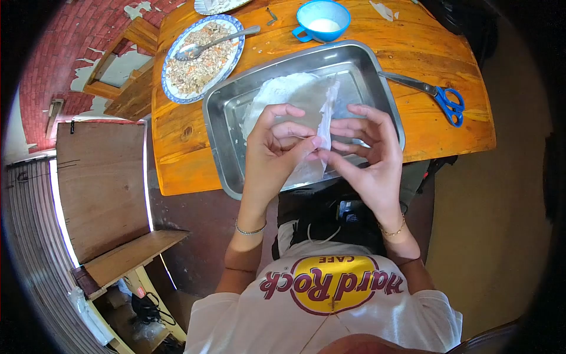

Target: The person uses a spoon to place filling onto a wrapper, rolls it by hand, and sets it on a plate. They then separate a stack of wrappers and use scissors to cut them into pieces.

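Note:
My left hand (pixel 272 144) and my right hand (pixel 371 147) meet over a metal tray (pixel 355 76). Between them, thumbs and fingertips pinch a thin white wrapper sheet (pixel 326 121) that stands roughly upright with a ragged edge. The left thumb tip presses at its near part, and the right thumb and forefinger close on it from the other side. Under the hands lie more white round wrapper sheets (pixel 274 91) on the tray's floor, partly hidden by my left hand.
Beyond the tray's left corner sits a blue-rimmed plate (pixel 168 88) of chopped filling (pixel 194 74) with a spoon (pixel 221 41) across it. A blue cup (pixel 323 20) holds something white. Blue-handled scissors (pixel 439 94) lie at the tray's right edge on the wooden table (pixel 183 165).

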{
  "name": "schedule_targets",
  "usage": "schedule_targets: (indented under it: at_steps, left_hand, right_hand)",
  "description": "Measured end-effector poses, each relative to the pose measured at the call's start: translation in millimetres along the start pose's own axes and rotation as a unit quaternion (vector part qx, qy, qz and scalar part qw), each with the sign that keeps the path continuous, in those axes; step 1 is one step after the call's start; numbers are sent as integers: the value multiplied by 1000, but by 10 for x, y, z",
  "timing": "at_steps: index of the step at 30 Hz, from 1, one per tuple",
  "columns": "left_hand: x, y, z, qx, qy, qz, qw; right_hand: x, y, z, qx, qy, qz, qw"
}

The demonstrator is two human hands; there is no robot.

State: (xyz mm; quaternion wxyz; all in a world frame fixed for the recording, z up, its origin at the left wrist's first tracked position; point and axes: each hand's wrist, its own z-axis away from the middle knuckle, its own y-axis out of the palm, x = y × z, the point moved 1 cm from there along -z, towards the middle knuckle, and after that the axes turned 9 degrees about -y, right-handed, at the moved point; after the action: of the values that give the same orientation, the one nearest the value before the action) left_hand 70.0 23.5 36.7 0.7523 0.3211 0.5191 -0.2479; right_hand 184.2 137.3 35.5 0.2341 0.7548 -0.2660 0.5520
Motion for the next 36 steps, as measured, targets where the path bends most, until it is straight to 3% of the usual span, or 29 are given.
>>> schedule_targets:
  at_steps: [3, 6, 12, 15, 18, 21, 27, 30, 33, 36]
  left_hand:
    - [-23, 14, 5, 11, 11, -17, 1000]
    - [17, 27, -22, 11, 77, -94, 993]
    - [57, 14, -15, -11, 44, -89, 995]
    - [35, 40, 15, -27, 73, -98, 992]
    - [38, 38, 9, -33, 80, -112, 990]
    - [43, 64, -24, -41, 57, -26, 997]
    - [-90, 134, -17, -92, 33, -19, 995]
    - [-49, 72, -21, -72, 11, -65, 995]
    - [-56, 99, 15, -116, 16, -120, 986]
    - [-45, 89, 90, -130, 147, -254, 947]
  right_hand:
    - [1, 50, 6, -1, -18, -12, 1000]
    - [-24, 25, 9, -3, -9, -46, 999]
    - [-79, -10, -23, 7, 36, -141, 989]
    - [-119, -30, -34, 5, 76, -201, 977]
    - [-110, -54, -44, 11, 96, -209, 973]
    - [-151, -61, -33, 16, 87, -232, 969]
    - [-94, -83, -3, 86, 67, -210, 972]
    - [-83, -85, -11, 97, 75, -209, 970]
    - [-114, -109, -23, 97, 76, -212, 970]
    - [-86, -87, -104, -20, 128, -211, 969]
